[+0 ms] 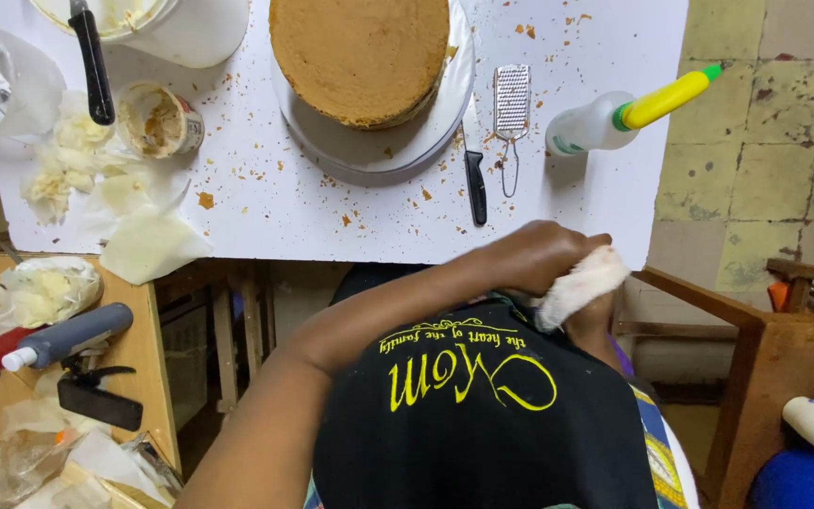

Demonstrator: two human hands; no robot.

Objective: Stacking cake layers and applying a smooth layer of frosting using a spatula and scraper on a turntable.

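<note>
Head cam looked straight down over a white table (266,212) with crumbs scattered all over it. The person's left hand (534,256) was curled shut around a white crumpled cloth (578,286), holding it just off the near edge of the table, above a black apron (482,415) with yellow lettering. The right hand was pretty much hidden under the left hand and the cloth, only a bit of wrist showed below it, so I couldn't tell if it was gripping anything.

On the table, well apart from the hands, a round brown cake (360,57) sat on a white turntable (379,151). Just right of the turntable lay a black-handled knife (474,184) and a small metal grater (512,108), side by side. Further right a squeeze bottle (628,113) with a yellow nozzle lay on its side near the table's edge. Off to the left there was a small open tub (157,120) with smears inside, some crumpled white paper (129,212), and a white bucket (181,33) with a black-handled tool (93,61) resting across it.

Lower left, a wooden side table (148,349) held a dark bottle (68,336) with a white cap and some plastic bags (44,287).
</note>
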